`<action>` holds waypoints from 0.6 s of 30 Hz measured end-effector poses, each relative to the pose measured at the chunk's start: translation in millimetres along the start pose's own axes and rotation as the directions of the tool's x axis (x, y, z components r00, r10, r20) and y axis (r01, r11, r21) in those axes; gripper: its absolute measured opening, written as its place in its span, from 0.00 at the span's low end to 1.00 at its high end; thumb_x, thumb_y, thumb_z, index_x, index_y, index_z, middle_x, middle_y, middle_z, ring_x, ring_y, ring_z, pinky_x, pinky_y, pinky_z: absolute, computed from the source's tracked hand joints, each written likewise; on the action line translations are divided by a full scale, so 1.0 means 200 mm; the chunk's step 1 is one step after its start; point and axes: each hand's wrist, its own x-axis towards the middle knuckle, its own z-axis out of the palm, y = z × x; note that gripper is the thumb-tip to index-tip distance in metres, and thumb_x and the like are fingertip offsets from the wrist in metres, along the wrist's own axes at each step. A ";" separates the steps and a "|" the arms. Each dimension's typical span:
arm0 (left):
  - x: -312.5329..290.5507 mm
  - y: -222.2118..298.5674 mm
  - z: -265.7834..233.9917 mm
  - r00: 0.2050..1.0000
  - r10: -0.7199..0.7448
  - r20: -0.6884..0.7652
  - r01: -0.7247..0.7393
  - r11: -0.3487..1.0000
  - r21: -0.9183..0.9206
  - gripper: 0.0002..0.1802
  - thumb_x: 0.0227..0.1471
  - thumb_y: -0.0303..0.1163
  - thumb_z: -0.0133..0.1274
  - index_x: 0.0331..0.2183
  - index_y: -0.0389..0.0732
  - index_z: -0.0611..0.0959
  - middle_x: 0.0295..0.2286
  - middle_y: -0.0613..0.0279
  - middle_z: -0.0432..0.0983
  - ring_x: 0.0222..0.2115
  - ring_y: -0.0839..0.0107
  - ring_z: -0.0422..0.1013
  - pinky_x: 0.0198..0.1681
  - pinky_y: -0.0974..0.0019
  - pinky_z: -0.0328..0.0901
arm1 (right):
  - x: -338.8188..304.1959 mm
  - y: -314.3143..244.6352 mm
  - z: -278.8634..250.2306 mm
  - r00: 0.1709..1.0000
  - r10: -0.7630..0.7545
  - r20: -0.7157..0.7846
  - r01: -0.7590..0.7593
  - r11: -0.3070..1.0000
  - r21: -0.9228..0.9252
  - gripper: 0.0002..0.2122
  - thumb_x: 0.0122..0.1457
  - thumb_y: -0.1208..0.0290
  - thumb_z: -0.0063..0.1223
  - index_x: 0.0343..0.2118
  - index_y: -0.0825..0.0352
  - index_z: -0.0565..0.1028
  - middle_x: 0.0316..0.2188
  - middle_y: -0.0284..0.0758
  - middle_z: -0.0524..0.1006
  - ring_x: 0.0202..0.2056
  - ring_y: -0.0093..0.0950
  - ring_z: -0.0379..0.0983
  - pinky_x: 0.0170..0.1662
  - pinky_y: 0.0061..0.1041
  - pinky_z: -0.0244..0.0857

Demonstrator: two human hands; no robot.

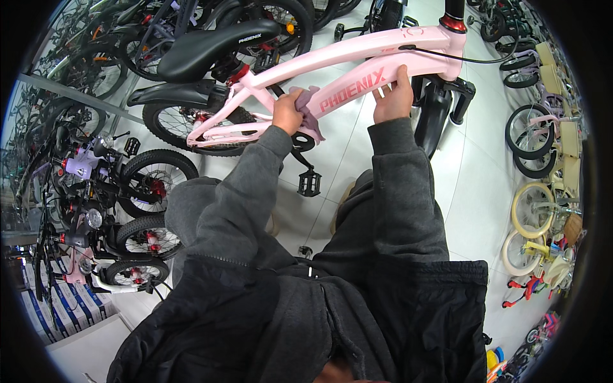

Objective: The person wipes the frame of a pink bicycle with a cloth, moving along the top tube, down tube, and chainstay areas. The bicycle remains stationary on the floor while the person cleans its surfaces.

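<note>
In front of me stands a pink bicycle [351, 60] with a black saddle [214, 48], its rear wheel to the left and front wheel to the right. My left hand [288, 113] is closed on a mauve cloth [309, 110], pressed to the frame near the seat tube and crank. The cloth hides part of the frame there. My right hand [394, 99] rests against the underside of the thick down tube, fingers extended, thumb on its side. A black pedal [310, 182] hangs below the crank.
Small bicycles with black tyres [156, 182] crowd the left side, and more bikes stand beyond the pink one. Children's bikes with cream wheels [532, 209] line the right. White floor tiles [345, 150] lie beneath. Stacked boxes [73, 300] are at lower left.
</note>
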 end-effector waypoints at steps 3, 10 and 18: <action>0.00 0.13 0.02 0.997 -0.002 -0.071 -0.006 0.993 -0.116 0.32 0.30 0.19 0.59 0.45 0.39 0.73 0.37 0.45 0.71 0.39 0.51 0.68 0.44 0.61 0.63 | 0.00 0.02 0.01 1.000 -0.022 -0.010 0.021 0.999 -0.024 0.20 0.57 0.57 0.43 0.47 0.64 0.63 0.43 0.32 0.66 0.44 0.25 0.61 0.49 0.29 0.53; 0.06 0.32 0.08 0.959 0.176 -0.224 -0.216 0.962 -0.167 0.32 0.30 0.18 0.59 0.45 0.39 0.73 0.38 0.46 0.70 0.40 0.50 0.67 0.44 0.61 0.62 | 0.02 0.03 0.00 0.999 -0.034 -0.027 0.033 0.999 -0.020 0.20 0.57 0.55 0.43 0.48 0.63 0.62 0.43 0.32 0.66 0.45 0.25 0.60 0.50 0.30 0.52; 0.00 0.02 0.02 0.996 0.086 0.030 -0.086 0.996 -0.011 0.29 0.33 0.17 0.56 0.43 0.40 0.74 0.34 0.46 0.70 0.37 0.49 0.67 0.42 0.58 0.62 | 0.02 0.02 0.00 1.000 -0.023 0.017 0.023 1.000 -0.008 0.22 0.56 0.54 0.44 0.49 0.63 0.62 0.46 0.32 0.64 0.46 0.27 0.59 0.52 0.33 0.50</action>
